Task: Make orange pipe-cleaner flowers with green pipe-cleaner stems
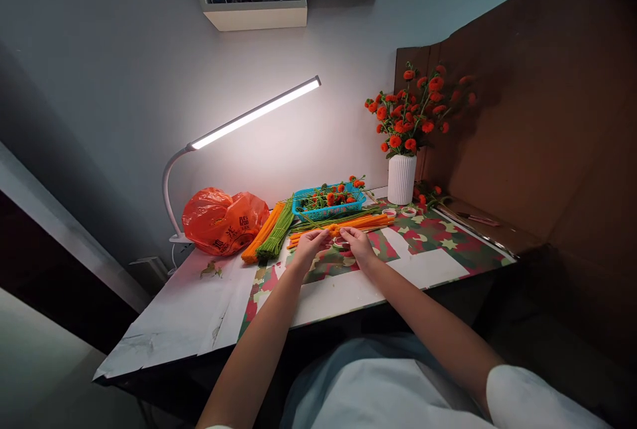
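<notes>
Head view shows a small, fuzzy orange piece (334, 230) pinched between the fingertips of the left hand (313, 245) and right hand (358, 246), one on either side, neither clearly nearer; its long axis is too small to tell. It is above the tabletop (169, 323), between front and back edges. Beyond lie slender orange stems (373, 221), crosswise. Along the back edge: a blue openwork basket (303, 210), a ribbed white vase (401, 180) rightward, and a crinkled plastic bag (221, 220) near the left corner.

Glossy plastic, matt board, fuzz
The red bag (223, 222) is thin, shiny plastic, the blue basket (323, 213) moulded plastic; orange stems (372, 222) and green stems (277, 233) look fuzzy, the white vase (401, 180) ribbed, the brown panel (527, 124) matt cardboard
</notes>
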Tool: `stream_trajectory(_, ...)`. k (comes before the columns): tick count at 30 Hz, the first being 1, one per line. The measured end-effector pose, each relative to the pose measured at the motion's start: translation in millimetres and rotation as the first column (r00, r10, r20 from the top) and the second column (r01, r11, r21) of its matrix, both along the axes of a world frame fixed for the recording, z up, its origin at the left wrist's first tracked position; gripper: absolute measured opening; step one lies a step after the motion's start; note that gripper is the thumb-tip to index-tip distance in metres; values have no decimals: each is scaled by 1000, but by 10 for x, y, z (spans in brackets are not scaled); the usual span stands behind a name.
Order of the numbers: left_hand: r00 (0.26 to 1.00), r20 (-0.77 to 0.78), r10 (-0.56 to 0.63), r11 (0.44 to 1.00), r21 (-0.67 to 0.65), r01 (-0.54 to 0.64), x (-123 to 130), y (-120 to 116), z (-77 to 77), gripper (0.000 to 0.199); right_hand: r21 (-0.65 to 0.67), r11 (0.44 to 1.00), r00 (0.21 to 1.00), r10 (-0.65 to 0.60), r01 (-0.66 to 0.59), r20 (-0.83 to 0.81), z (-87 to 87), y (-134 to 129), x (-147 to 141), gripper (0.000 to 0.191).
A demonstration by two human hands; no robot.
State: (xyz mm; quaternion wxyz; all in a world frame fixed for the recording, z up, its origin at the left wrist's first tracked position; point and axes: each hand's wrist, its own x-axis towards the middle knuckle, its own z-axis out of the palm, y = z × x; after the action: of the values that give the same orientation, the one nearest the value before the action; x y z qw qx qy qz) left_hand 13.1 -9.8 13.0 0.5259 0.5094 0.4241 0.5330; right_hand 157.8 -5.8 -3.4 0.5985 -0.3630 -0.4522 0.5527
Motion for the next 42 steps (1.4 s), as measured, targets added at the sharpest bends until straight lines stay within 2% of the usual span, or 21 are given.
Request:
stream_trajectory(8, 1000, 6, 22, 999, -32, -22, -30, 76, -72, 46, -21, 1000, 1000, 6, -6, 4, 12, -17, 5, 38)
stream_trajectory(16, 996, -87, -6, 1000, -21, 5, -14, -23, 16, 46, 44, 999, 998, -16, 13, 63, 18, -29, 0, 34)
stream_trajectory(25, 998, -65, 1, 999, -44, -4, -23, 25, -27, 35, -6, 1000, 1000, 17, -17, -17, 18, -11, 15, 34)
stream_trajectory(35, 996, -85, -28, 1000, -5, 27, -13, -30, 21, 41, -24, 999, 999, 40, -41, -23, 5, -6, 26, 35)
stream_trajectory(42, 994, -95, -56, 998, -3, 56, -9, -17, -2, 44, 32, 999, 1000, -13, 13, 6, 18, -18, 35, 32)
